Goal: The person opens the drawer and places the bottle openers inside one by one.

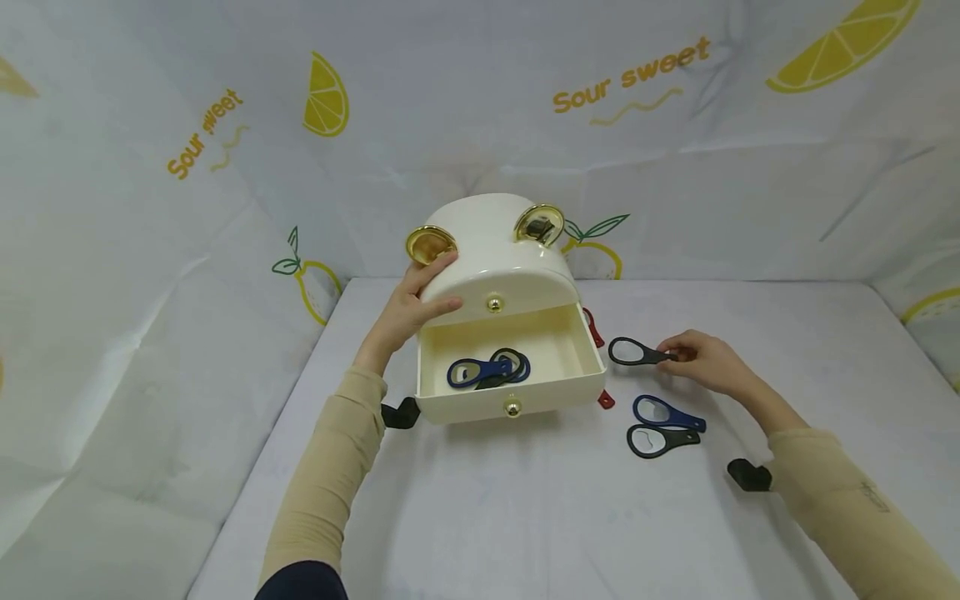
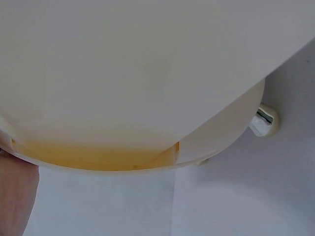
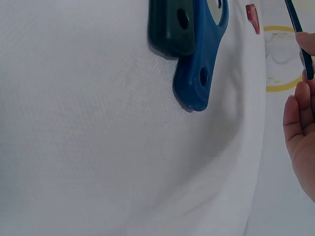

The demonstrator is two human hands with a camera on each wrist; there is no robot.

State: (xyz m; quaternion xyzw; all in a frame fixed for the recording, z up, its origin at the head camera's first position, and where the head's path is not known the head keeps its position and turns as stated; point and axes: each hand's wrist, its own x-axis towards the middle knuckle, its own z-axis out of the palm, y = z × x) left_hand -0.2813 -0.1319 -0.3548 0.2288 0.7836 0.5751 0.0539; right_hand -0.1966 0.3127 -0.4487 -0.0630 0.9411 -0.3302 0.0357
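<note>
My right grip [image 1: 703, 360] is pinching a bottle opener [image 1: 651, 356], my outspread left grip [image 1: 405, 310] touching a drawer box [image 1: 487, 250]. Only head view is showing "Sour sweet" [image 1: 632, 75].

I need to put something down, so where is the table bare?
The widest bare patch of table lies in front of the open drawer, between left sleeve and right sleeve. Another stretches behind the right hand to the back edge. Right of the drawer is crowded: red handles, the held black opener, and a blue opener beside another black one.
</note>
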